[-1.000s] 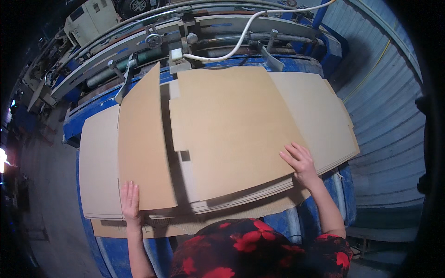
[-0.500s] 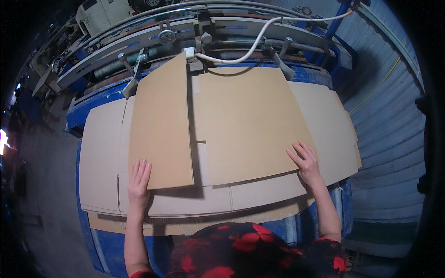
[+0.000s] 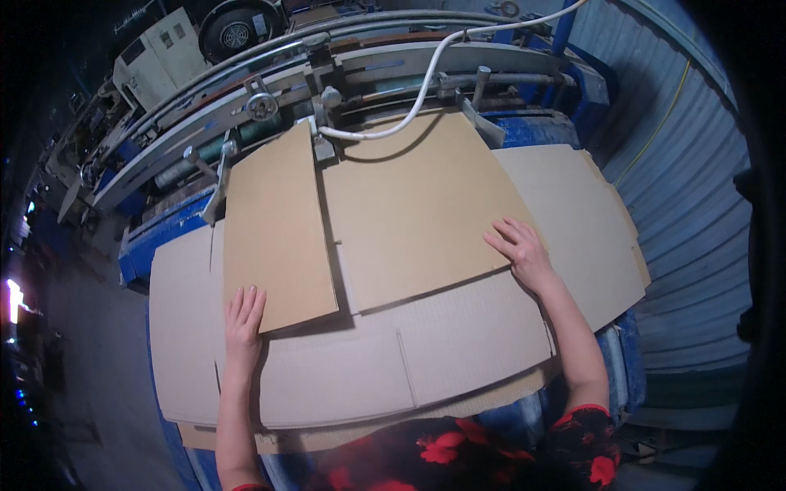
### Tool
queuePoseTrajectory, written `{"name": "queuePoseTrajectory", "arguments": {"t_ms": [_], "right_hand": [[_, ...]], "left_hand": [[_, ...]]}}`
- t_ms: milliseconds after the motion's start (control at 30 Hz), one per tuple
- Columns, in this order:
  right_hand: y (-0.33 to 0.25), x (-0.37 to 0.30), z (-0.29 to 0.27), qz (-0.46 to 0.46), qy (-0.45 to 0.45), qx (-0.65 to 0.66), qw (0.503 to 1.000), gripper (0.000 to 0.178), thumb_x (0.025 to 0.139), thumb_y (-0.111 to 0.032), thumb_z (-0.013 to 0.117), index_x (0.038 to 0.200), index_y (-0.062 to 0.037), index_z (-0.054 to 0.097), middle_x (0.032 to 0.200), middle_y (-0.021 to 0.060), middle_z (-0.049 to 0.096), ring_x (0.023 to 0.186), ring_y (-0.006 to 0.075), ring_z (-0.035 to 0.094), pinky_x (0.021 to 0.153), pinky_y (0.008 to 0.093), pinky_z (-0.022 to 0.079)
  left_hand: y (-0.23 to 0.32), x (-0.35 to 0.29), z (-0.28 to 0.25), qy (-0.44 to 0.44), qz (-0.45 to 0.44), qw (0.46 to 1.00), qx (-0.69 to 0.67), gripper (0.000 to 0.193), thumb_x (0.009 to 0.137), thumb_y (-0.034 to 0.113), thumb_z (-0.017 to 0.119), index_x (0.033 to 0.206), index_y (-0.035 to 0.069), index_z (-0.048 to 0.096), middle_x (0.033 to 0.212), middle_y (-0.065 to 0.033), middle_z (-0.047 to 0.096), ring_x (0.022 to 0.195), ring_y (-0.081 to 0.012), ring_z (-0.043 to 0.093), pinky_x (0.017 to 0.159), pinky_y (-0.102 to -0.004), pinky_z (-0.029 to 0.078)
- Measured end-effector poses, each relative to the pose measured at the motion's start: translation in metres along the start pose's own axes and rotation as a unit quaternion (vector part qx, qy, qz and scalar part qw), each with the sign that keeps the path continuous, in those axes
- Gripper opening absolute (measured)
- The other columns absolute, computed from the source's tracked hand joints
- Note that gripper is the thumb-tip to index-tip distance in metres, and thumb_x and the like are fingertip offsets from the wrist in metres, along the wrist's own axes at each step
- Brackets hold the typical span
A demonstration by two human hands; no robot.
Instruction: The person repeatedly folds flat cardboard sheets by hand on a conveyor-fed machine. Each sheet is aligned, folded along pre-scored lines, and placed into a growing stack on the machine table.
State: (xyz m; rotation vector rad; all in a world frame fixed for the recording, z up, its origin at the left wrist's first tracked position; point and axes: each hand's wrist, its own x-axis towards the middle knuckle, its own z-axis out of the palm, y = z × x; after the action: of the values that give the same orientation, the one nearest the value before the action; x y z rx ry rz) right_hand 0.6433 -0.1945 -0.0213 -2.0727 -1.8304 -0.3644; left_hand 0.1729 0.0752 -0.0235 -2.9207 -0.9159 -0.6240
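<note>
A brown cardboard sheet, its left panel [image 3: 274,237] and right panel [image 3: 417,213] folded in with a narrow gap between, lies on a stack of flat slotted cardboard sheets [image 3: 344,380]. My left hand [image 3: 244,317] rests at the near left edge of the left panel, fingers stretched out and close together. On the near right part of the right panel lies my right hand [image 3: 522,252], fingers spread and pressed lightly on the board. Neither hand is wrapped round anything. The folded sheet's far edge reaches the machine; whether it goes underneath is hard to see.
Across the far side runs a blue machine [image 3: 536,131] with rollers, rails and a handwheel [image 3: 262,106]. A white cable [image 3: 417,94] hangs over the sheet. Metal guides [image 3: 485,124] flank its far end. A corrugated wall [image 3: 688,237] stands on the right.
The folded sheet has slid away from me, its far edge closer in to the machine. More of the lower stack shows in front. Both hands stay on the board; the view has shifted slightly.
</note>
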Motion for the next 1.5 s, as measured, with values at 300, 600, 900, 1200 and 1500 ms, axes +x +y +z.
{"name": "queuePoseTrajectory", "arguments": {"t_ms": [300, 600, 900, 1200, 1500], "right_hand": [[0.058, 0.109, 0.059, 0.011, 0.010, -0.005, 1.000, 0.053, 0.075, 0.006, 0.049, 0.120, -0.0190, 0.063, 0.123, 0.0110, 0.056, 0.120, 0.0293, 0.048, 0.100, 0.0405, 0.039], [0.090, 0.181, 0.062, 0.129, -0.016, -0.111, 0.985, 0.046, 0.078, -0.003, 0.054, 0.122, -0.0147, 0.059, 0.119, 0.0143, 0.056, 0.114, 0.0301, 0.051, 0.095, 0.0396, 0.038], [0.057, -0.132, -0.059, 0.420, 0.220, -0.129, 0.871, 0.059, 0.076, -0.006, 0.061, 0.132, 0.0020, 0.044, 0.135, 0.0259, 0.042, 0.128, 0.0392, 0.039, 0.109, 0.0416, 0.031], [0.042, -0.201, -0.025, 0.665, 0.298, 0.135, 0.671, 0.084, 0.081, -0.025, 0.069, 0.142, 0.0085, 0.023, 0.150, 0.0244, 0.016, 0.139, 0.0332, 0.022, 0.112, 0.0383, 0.025], [0.021, -0.158, -0.075, 0.617, 0.376, 0.168, 0.670, 0.087, 0.074, -0.011, 0.071, 0.144, 0.0047, 0.022, 0.144, 0.0237, 0.027, 0.135, 0.0328, 0.028, 0.107, 0.0382, 0.034]], "left_hand": [[-0.069, 0.116, 0.051, 0.007, 0.019, 1.000, -0.006, 0.063, 0.077, -0.015, 0.047, 0.134, 0.014, 0.050, 0.137, -0.0149, 0.049, 0.128, -0.0352, 0.043, 0.105, -0.0478, 0.035], [-0.067, 0.195, 0.075, -0.032, -0.080, 0.994, -0.074, 0.056, 0.080, -0.007, 0.052, 0.135, 0.001, 0.042, 0.131, -0.0236, 0.050, 0.124, -0.0386, 0.046, 0.104, -0.0407, 0.038], [-0.065, -0.128, -0.032, 0.198, -0.383, 0.901, -0.048, 0.045, 0.093, 0.024, 0.046, 0.123, -0.010, 0.049, 0.117, -0.0259, 0.054, 0.107, -0.0417, 0.052, 0.092, -0.0511, 0.042], [-0.111, -0.232, -0.047, 0.288, -0.607, 0.557, -0.489, 0.040, 0.092, 0.030, 0.054, 0.117, -0.001, 0.056, 0.109, -0.0083, 0.060, 0.103, -0.0241, 0.055, 0.087, -0.0404, 0.047], [-0.104, -0.226, -0.098, 0.435, -0.587, 0.385, -0.564, 0.036, 0.095, 0.028, 0.050, 0.121, 0.004, 0.055, 0.118, -0.0071, 0.058, 0.109, -0.0231, 0.054, 0.096, -0.0448, 0.042]]}}
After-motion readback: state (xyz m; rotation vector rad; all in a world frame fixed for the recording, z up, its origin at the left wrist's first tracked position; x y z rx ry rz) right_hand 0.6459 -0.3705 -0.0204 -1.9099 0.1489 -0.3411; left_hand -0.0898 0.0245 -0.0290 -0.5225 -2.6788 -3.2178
